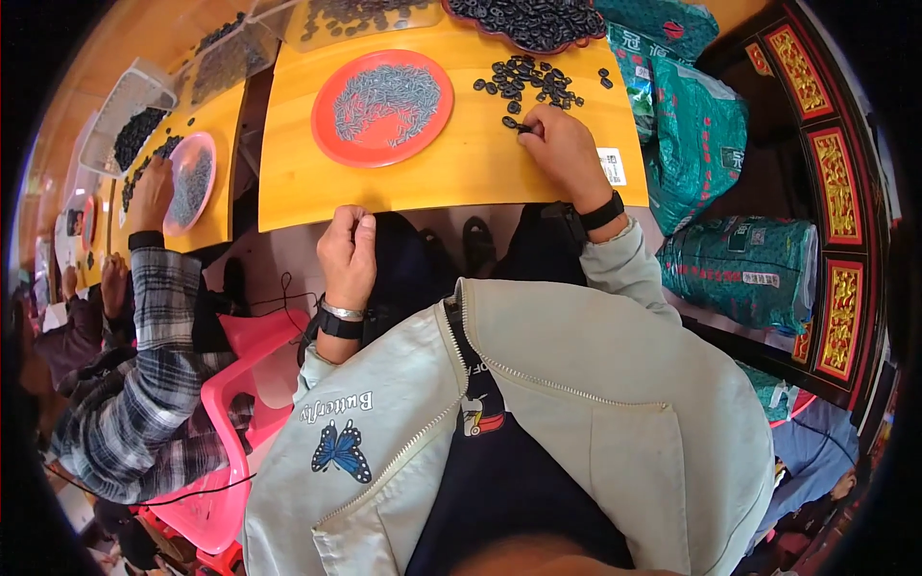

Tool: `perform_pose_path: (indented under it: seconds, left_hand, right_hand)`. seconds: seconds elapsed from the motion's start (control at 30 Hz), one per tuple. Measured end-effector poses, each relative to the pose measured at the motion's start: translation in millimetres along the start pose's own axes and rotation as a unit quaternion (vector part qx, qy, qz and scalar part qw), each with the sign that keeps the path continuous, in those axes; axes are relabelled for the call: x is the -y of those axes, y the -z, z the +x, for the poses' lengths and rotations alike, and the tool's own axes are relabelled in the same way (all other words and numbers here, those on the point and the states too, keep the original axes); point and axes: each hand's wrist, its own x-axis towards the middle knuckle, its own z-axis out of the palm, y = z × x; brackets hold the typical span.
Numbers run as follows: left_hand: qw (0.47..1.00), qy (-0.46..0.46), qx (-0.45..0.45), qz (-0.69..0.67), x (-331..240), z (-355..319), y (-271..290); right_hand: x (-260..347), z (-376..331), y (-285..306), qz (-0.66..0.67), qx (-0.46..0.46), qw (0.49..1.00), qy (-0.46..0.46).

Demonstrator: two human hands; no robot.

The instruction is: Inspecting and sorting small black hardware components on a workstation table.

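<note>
By the front edge of the yellow table [461, 187], the left hand [348, 252] is curled, its content I cannot tell; the right hand [560, 149] pinches 1 black part [522, 128], with bare room toward the red plate [326, 117].

the right hand [565, 154] partly hides a black piece [523, 129].

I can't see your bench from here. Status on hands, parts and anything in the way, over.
Left hand curled by table edge, palm hidden. Right hand pinching a small black piece. More black pieces loose just beyond; nothing seen blocking them.
</note>
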Motion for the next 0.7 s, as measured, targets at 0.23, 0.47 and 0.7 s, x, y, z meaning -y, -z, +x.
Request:
perform_pose_path:
  seconds: [0.23, 0.47, 0.7]
  left_hand:
    - [1.000, -0.001, 0.002, 0.006, -2.1, 0.4, -1.8]
    - [0.999, 0.013, -0.003, -0.031, -2.9, 3.4, 2.7]
    - [0.999, -0.029, -0.016, -0.021, -3.1, 3.4, 8.2]
  right_hand:
    - [5.7, 6.6, 0.8, -0.014, -0.005, 1.000, 0.001]
    - [7.1, 10.0, -4.1, -0.039, -0.006, 0.999, 0.017]
    - [16.2, 14.3, -7.0, -0.074, 0.003, 0.997, 0.000]
